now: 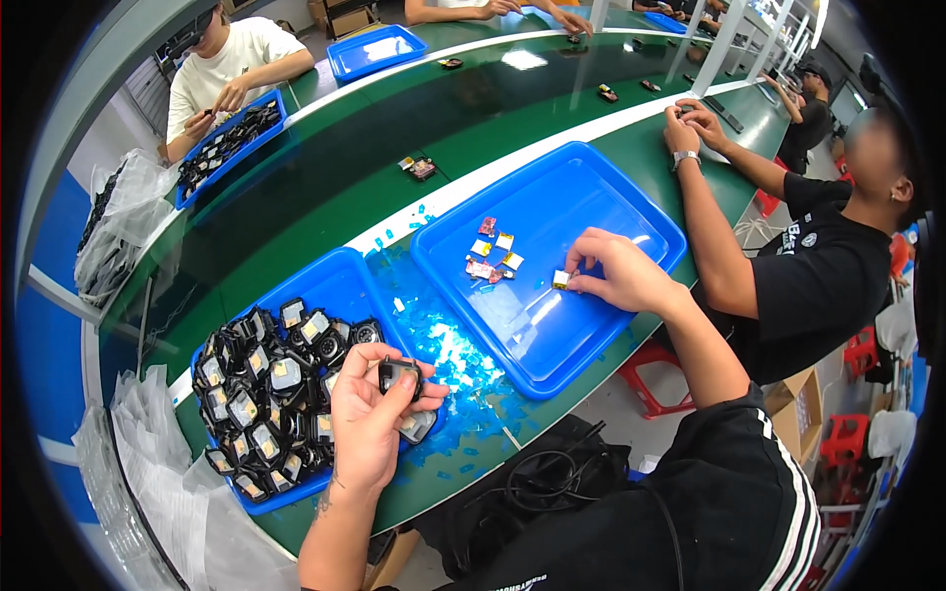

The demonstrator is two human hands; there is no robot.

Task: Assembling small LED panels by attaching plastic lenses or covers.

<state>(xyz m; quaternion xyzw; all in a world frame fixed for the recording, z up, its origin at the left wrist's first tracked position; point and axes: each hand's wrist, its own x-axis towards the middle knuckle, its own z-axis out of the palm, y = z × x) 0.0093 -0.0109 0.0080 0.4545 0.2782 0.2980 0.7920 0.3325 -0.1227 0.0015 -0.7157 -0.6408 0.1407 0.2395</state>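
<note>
My left hand (pixel 365 419) is closed round a small black plastic casing (pixel 396 374), thumb across its face, above the near right edge of a heap of similar casings (pixel 271 394). That heap fills a blue tray (pixel 347 271) on the left; many of the casings show a pale rectangular piece inside. Over a second blue tray (pixel 552 369), my right hand (pixel 628 276) pinches a small silver-and-yellow battery cell (pixel 561 280) between thumb and fingers. To the left of that cell, several small cells and pink-wrapped pieces (pixel 483 268) lie loosely on the tray floor.
Blue film scraps (pixel 448 364) litter the green bench between the trays. A conveyor belt (pixel 325 212) runs beyond, carrying a small part (pixel 422 168). A co-worker in black (pixel 808 266) sits at right, another in white (pixel 236 69) across. Cables (pixel 542 483) and a red stool (pixel 655 379) are below.
</note>
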